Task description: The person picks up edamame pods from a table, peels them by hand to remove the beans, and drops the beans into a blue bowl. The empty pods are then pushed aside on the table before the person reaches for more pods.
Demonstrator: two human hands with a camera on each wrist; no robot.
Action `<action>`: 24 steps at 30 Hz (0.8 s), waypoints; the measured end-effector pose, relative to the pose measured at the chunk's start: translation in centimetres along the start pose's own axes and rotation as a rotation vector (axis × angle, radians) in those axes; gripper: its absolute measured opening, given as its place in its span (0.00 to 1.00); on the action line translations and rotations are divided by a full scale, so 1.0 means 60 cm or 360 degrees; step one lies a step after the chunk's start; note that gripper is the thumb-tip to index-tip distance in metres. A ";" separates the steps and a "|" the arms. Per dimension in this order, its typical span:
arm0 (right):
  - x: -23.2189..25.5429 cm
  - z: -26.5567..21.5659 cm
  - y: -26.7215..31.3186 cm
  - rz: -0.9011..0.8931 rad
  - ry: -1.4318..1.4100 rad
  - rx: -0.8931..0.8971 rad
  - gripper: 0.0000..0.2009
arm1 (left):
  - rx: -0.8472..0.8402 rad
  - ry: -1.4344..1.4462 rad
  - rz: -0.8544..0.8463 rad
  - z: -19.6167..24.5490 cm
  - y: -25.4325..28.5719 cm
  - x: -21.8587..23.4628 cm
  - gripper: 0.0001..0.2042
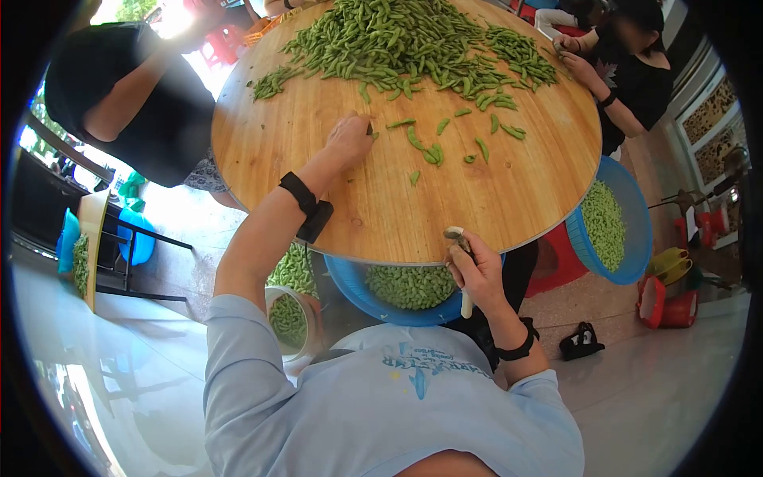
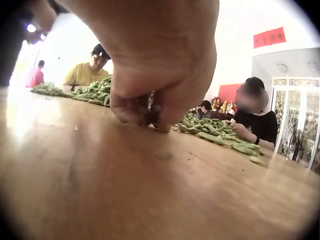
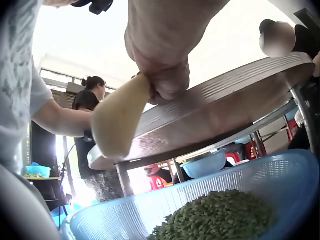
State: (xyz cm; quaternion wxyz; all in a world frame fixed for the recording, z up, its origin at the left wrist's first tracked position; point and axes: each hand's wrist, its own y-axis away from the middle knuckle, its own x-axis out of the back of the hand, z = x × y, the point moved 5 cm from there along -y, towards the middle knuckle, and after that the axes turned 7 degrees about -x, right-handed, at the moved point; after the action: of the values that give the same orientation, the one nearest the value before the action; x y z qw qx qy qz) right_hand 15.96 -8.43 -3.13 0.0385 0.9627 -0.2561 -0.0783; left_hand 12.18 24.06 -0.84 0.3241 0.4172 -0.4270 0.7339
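My left hand (image 1: 348, 141) is low on the round wooden table (image 1: 318, 211), its fingers curled down and pinching at a small green pod (image 1: 375, 136). The fingertips hide most of that pod. In the left wrist view the left hand (image 2: 160, 75) has fingertips and thumb right at the tabletop. At the near edge my right hand (image 1: 478, 270) grips a tool with a pale handle (image 3: 120, 117), which points down below the rim. Several loose bean pods (image 1: 431, 154) lie just right of the left hand, in front of a big heap of pods (image 1: 389, 40).
Below the near edge sits a blue basket (image 1: 346, 290) of shelled beans (image 1: 409, 286). Another blue basket (image 1: 640, 238) of beans stands at the right. A pale bucket (image 1: 311, 318) holds green pods. People sit or stand around the table, one in black (image 1: 636, 79) at the right.
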 end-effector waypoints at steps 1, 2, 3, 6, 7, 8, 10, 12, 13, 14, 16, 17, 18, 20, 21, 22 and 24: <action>-0.006 -0.004 0.001 -0.0053 -0.0123 -0.0033 0.16 | 0.0107 0.0148 -0.0049 0.011 0.010 0.005 0.08; -0.010 -0.008 0.000 -0.0102 -0.0244 -0.0057 0.18 | 0.0207 0.0297 -0.0092 0.024 0.021 0.011 0.07; -0.012 -0.013 -0.002 -0.0087 -0.0256 -0.0045 0.18 | 0.0244 0.0572 -0.0071 0.043 0.037 0.017 0.07; -0.027 -0.024 -0.006 -0.0139 -0.0431 0.0054 0.20 | 0.0493 0.1460 -0.0300 0.135 0.102 0.044 0.07; -0.030 -0.024 -0.011 -0.0151 -0.0477 0.0070 0.20 | 0.0479 0.1469 -0.0320 0.163 0.122 0.052 0.07; -0.033 -0.024 -0.013 -0.0168 -0.0521 0.0085 0.20 | 0.0512 0.1689 -0.0315 0.189 0.142 0.056 0.05; -0.040 -0.022 -0.010 -0.0195 -0.0525 0.0041 0.21 | 0.0549 0.1915 -0.0311 0.217 0.172 0.056 0.04; -0.049 -0.020 -0.010 -0.0244 -0.0523 -0.0005 0.21 | 0.0551 0.2094 -0.0370 0.232 0.190 0.051 0.06; -0.054 -0.020 -0.008 -0.0287 -0.0588 -0.0025 0.21 | 0.0556 0.2103 -0.0363 0.235 0.195 0.045 0.06; -0.057 -0.018 -0.006 -0.0330 -0.0653 -0.0048 0.21 | 0.0507 0.2227 -0.0282 0.237 0.199 0.040 0.09; -0.058 -0.015 -0.002 -0.0341 -0.0652 -0.0065 0.21 | 0.0469 0.2351 -0.0189 0.237 0.203 0.037 0.11; -0.059 -0.014 -0.002 -0.0345 -0.0660 -0.0067 0.21 | 0.0436 0.2284 -0.0164 0.235 0.203 0.039 0.12; -0.061 -0.014 -0.001 -0.0350 -0.0659 -0.0075 0.21 | 0.0404 0.2217 -0.0142 0.233 0.205 0.040 0.13; -0.064 -0.017 0.001 -0.0342 -0.0699 -0.0105 0.21 | 0.0427 0.2186 -0.0133 0.236 0.209 0.047 0.13; -0.064 -0.016 0.001 -0.0344 -0.0698 -0.0108 0.21 | 0.0437 0.2151 -0.0126 0.236 0.210 0.050 0.13; -0.064 -0.017 0.001 -0.0341 -0.0683 -0.0087 0.20 | 0.0437 0.2152 -0.0122 0.237 0.212 0.049 0.13; -0.066 -0.017 0.001 -0.0341 -0.0668 -0.0068 0.19 | 0.0306 0.2253 -0.0001 0.241 0.217 0.056 0.13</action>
State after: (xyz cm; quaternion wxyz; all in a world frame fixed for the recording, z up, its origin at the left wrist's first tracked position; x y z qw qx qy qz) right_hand 12.71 -6.45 -1.60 -0.0038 0.9460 -0.1530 -0.2858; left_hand 4.75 5.95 1.65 0.4856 -0.1324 -0.0475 0.8628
